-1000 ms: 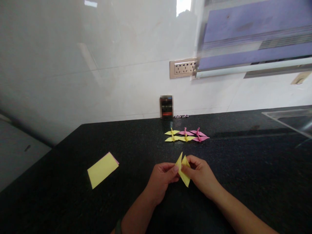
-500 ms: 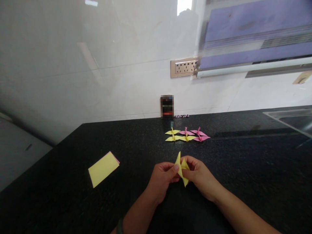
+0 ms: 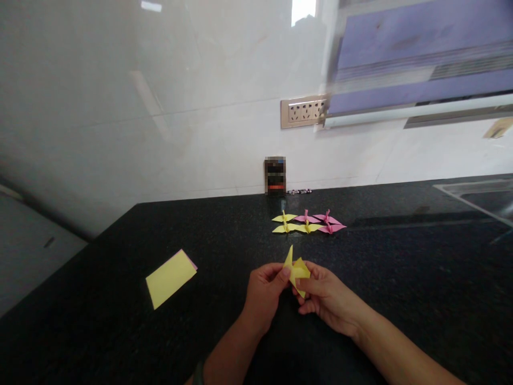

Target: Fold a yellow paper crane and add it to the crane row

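A partly folded piece of yellow origami paper [image 3: 300,271] is held between both hands above the dark countertop. My left hand [image 3: 266,289] pinches its left side, thumb on top, near a pointed flap that sticks up. From the right, my right hand [image 3: 326,291] grips the lower part, with its thumb laid across the folds and a finger curled below. Just beyond the hands, folded paper cranes stand in two close rows: several yellow cranes [image 3: 285,228] and several pink cranes [image 3: 330,228].
Yellow paper sheets [image 3: 171,279] with a pink edge beneath lie on the black countertop [image 3: 100,321] to the left. A blurred dark box [image 3: 275,176] stands against the wall beside a small patterned strip [image 3: 300,191]. A sink [image 3: 484,200] is set in at far right.
The yellow origami paper has turned and shifted slightly left, its folds now showing wider on the right. My right thumb and fingers have moved lower on it. The cranes and sheets stay put.
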The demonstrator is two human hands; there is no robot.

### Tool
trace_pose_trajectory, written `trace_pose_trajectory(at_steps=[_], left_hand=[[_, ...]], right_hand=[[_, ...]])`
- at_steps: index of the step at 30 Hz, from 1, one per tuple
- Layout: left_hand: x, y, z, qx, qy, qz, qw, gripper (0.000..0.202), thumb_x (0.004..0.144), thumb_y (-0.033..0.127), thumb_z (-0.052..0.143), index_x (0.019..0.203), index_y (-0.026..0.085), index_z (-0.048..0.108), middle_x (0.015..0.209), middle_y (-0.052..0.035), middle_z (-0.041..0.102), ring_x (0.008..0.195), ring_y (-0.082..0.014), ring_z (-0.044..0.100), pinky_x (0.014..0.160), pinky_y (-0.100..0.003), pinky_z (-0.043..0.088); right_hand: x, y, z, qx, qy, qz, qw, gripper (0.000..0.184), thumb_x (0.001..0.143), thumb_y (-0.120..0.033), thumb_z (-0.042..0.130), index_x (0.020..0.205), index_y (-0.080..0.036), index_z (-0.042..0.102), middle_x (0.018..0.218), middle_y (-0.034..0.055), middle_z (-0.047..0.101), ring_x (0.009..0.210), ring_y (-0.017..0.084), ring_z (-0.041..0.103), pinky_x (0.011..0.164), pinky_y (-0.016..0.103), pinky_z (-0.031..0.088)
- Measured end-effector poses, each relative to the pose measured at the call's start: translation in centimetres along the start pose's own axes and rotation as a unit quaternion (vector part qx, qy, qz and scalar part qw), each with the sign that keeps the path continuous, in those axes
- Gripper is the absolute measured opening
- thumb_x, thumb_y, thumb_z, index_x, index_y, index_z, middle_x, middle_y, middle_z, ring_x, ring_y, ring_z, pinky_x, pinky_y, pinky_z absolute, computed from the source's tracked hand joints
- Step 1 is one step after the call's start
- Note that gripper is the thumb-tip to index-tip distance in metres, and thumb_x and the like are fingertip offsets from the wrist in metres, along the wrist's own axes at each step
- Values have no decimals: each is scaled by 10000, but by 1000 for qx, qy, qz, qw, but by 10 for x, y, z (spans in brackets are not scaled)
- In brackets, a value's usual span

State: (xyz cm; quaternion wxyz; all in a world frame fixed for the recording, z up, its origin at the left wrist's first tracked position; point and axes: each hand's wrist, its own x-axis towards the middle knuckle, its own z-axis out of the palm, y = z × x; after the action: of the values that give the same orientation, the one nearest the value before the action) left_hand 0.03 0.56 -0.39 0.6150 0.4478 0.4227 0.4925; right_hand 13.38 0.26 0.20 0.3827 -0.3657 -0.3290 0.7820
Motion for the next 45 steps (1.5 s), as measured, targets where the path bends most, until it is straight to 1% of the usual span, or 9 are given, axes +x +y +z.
trace_pose_trajectory(at_steps=[4, 12, 19, 22, 26, 30, 35, 37, 45], left_hand=[[1, -1, -1, 18, 33, 0, 999, 254, 703, 324, 601, 820, 106, 656, 712, -60, 652, 670, -167, 578, 655, -280, 454], [2, -2, -3, 11, 57, -5, 998, 291, 684, 365, 609, 816, 110, 657, 752, -70, 666, 688, -178, 597, 682, -293, 463], [4, -3, -4, -11, 90, -10, 996, 274, 680, 353, 619, 795, 106, 648, 722, -61, 660, 659, -166, 594, 648, -278, 464], [5, -2, -4, -31, 87, -15, 996, 270, 691, 343, 612, 805, 100, 640, 722, -61, 655, 660, -160, 592, 658, -281, 464], [2, -1, -1, -41, 47, -42, 997, 289, 690, 365, 607, 791, 95, 638, 708, -64, 650, 637, -154, 589, 640, -283, 472], [0, -2, 2, -6, 27, -60, 998, 306, 667, 382, 624, 783, 100, 649, 670, -60, 645, 603, -136, 577, 579, -240, 458], [0, -2, 2, 30, 17, -51, 998, 275, 666, 357, 627, 783, 112, 667, 632, -43, 634, 576, -128, 558, 556, -231, 442], [-1, -2, 2, 43, 11, -50, 998, 273, 676, 353, 618, 796, 112, 668, 625, -40, 628, 569, -126, 552, 551, -233, 439], [-2, -1, 0, 47, -34, -63, 996, 275, 708, 354, 590, 812, 110, 661, 647, -49, 630, 577, -123, 550, 556, -234, 434]], right_hand=[[0, 0, -2, 17, -7, -3, 1000, 321, 637, -130, 624, 931, -166, 500, 663, -28, 560, 483, 48, 521, 479, 169, 479], [-1, -1, -5, 6, -13, 17, 1000, 343, 627, -85, 619, 941, -158, 502, 726, 3, 601, 525, 64, 583, 525, 166, 486], [-3, -4, -5, -88, -12, 34, 995, 400, 619, -100, 599, 985, -176, 457, 684, -11, 597, 518, 86, 593, 441, 147, 437], [-3, -8, -5, -170, 28, -45, 984, 384, 657, -170, 596, 1016, -189, 460, 696, -24, 564, 492, 66, 531, 399, 147, 396], [0, -11, -9, -246, 89, -164, 951, 283, 707, -309, 574, 952, -177, 524, 719, -2, 549, 575, 96, 506, 424, 178, 395], [4, -8, -13, -322, 126, -198, 917, 170, 725, -305, 547, 815, -166, 583, 613, -10, 527, 517, 99, 464, 440, 206, 380], [5, -5, -13, -387, 167, -242, 874, 138, 746, -291, 517, 702, -173, 573, 632, -5, 487, 546, 112, 454, 493, 228, 386], [4, -5, -11, -396, 165, -255, 866, 136, 744, -287, 524, 679, -173, 560, 646, -4, 482, 564, 115, 453, 514, 230, 387], [3, -6, -11, -321, 89, -194, 923, 218, 809, -325, 433, 694, -173, 540, 591, -19, 493, 515, 103, 451, 474, 214, 362]])
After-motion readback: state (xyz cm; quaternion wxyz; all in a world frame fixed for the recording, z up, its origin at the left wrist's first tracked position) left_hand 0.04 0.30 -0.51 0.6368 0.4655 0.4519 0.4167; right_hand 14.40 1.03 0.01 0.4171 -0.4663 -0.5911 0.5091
